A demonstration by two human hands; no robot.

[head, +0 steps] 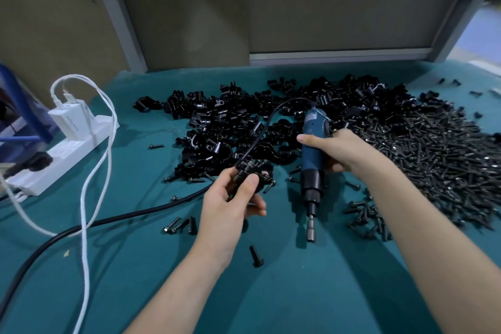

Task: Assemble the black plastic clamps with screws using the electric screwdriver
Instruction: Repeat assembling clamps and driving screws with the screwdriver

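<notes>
1. Teal bench mat (141, 293), filling the lower frame; working ground for the step.
2. Heap of loose screws (433, 160), right of centre and spilling toward the right edge. Heap of black plastic clamps (230, 122), centre frame, touching it.
3. Electric screwdriver (311, 154), centre frame, blue body near upright, tip downward and clear of the mat. Black cord (260, 133) arching from its top down to the left, passing close by the held part.
4. Right hand (344, 152), wrapped round the blue body. Left hand (230, 203), lower centre, thumb and fingers pinched on a single clamp.
5. Held clamp (245, 175), raised off the mat, just left of the driver. Screws apparently seated in it, though too dark to confirm.
6. Socket bit (311, 233), below and right of the held clamp, apart from it.
   - Best practice, as judged: bit brought square onto the screw head, driver axis in line with the screw.
   - Clamp halves pressed flush, left fingertips away from the head, cord swung aside.
   - Trigger released once snug, to avoid likely stripping of the plastic.
</notes>
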